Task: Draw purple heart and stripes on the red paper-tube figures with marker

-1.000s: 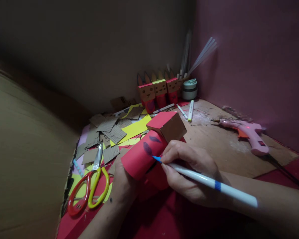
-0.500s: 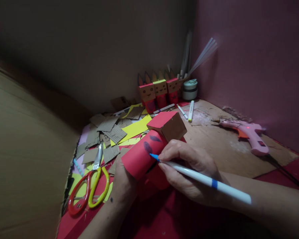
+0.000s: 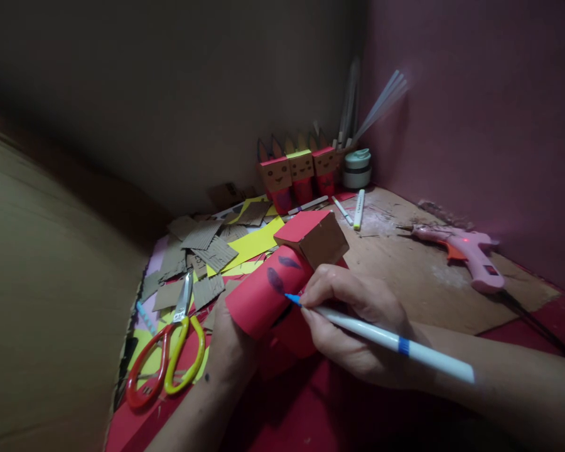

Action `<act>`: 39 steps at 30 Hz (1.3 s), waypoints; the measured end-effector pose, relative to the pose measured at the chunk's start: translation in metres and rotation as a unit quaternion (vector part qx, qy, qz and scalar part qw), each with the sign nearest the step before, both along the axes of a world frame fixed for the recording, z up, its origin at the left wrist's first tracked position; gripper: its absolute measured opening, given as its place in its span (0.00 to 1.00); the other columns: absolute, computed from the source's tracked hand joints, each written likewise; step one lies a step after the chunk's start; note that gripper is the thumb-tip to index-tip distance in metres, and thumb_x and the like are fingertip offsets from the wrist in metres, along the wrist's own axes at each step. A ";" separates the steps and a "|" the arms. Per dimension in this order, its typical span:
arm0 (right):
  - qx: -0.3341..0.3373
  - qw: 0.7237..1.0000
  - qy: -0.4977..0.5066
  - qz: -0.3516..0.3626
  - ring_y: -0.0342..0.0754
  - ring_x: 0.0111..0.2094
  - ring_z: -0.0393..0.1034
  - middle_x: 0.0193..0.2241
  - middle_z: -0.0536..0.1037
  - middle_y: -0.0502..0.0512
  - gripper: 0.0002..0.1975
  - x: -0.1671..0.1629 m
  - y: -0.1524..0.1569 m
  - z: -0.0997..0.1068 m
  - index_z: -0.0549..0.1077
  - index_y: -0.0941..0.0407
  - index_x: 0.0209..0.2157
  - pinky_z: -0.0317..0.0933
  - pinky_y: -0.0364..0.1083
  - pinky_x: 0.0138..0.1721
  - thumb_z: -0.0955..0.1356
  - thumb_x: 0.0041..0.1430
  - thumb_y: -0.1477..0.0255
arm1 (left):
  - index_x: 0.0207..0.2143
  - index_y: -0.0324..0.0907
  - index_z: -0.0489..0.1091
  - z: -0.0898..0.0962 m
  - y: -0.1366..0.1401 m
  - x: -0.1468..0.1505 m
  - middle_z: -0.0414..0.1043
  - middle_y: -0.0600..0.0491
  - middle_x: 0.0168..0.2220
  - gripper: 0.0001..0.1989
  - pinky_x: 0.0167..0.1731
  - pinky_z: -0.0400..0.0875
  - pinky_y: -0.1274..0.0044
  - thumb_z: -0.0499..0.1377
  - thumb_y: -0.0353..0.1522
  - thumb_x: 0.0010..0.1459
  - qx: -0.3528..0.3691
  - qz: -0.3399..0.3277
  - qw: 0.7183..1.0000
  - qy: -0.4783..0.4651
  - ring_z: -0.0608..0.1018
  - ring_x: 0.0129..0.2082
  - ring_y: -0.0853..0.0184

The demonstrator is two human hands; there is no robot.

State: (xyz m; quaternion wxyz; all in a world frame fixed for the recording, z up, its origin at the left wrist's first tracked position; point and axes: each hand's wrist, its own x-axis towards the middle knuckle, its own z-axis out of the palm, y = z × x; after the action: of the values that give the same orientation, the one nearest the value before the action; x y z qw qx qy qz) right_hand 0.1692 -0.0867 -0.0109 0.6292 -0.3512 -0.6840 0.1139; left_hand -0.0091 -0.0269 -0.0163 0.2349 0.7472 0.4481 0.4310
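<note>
My left hand (image 3: 233,342) grips a red paper figure (image 3: 252,304) from behind, its fingers mostly hidden by the paper tube. The figure lies tilted, with a box-shaped cardboard head (image 3: 324,242) that has a red top. Dark leaf-shaped marks show on the tube's side. In my right hand (image 3: 353,320), a white marker (image 3: 367,333) with a blue band is pinched between thumb and fingers. Its blue tip is at the tube's surface, just beside the lower dark mark; whether it touches I cannot tell.
Scissors (image 3: 176,348) with red and yellow handles lie at left, by cardboard scraps (image 3: 202,232) and yellow paper (image 3: 257,242). A pink glue gun (image 3: 466,251) rests at right, its cord trailing. Behind stand three similar figures (image 3: 301,169), markers (image 3: 359,210) and a pale green container (image 3: 356,169).
The marker tip has shifted slightly right and down relative to the dark mark. The whole view has moved a little; both hands keep their hold.
</note>
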 end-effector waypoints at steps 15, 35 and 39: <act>0.007 0.999 0.003 0.038 0.41 0.25 0.69 0.27 0.76 0.51 0.06 0.002 0.000 0.002 0.73 0.56 0.34 0.65 0.41 0.24 0.67 0.61 0.81 | 0.31 0.46 0.74 -0.004 0.000 -0.003 0.79 0.54 0.28 0.09 0.25 0.78 0.72 0.63 0.39 0.47 0.014 0.002 1.000 0.024 0.79 0.27 0.60; -0.032 0.999 0.042 0.010 0.40 0.22 0.64 0.25 0.73 0.48 0.10 -0.003 -0.003 -0.002 0.70 0.54 0.30 0.58 0.40 0.21 0.66 0.55 0.84 | 0.30 0.44 0.72 -0.010 0.000 -0.004 0.75 0.56 0.29 0.07 0.28 0.76 0.74 0.63 0.37 0.51 -0.055 -0.002 0.997 -0.056 0.75 0.28 0.64; -0.033 0.998 0.041 0.020 0.40 0.22 0.64 0.25 0.73 0.49 0.09 -0.002 -0.003 0.000 0.71 0.55 0.31 0.59 0.40 0.21 0.66 0.56 0.83 | 0.29 0.45 0.73 -0.006 0.000 -0.004 0.75 0.56 0.28 0.05 0.28 0.76 0.73 0.63 0.35 0.49 -0.037 -0.003 0.999 -0.037 0.76 0.28 0.64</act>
State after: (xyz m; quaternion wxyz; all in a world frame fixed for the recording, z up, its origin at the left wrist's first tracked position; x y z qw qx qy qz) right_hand 0.1668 -0.0900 -0.0113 0.6422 -0.3532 -0.6606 0.1628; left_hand -0.0127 -0.0270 -0.0227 0.2805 0.7229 0.4520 0.4410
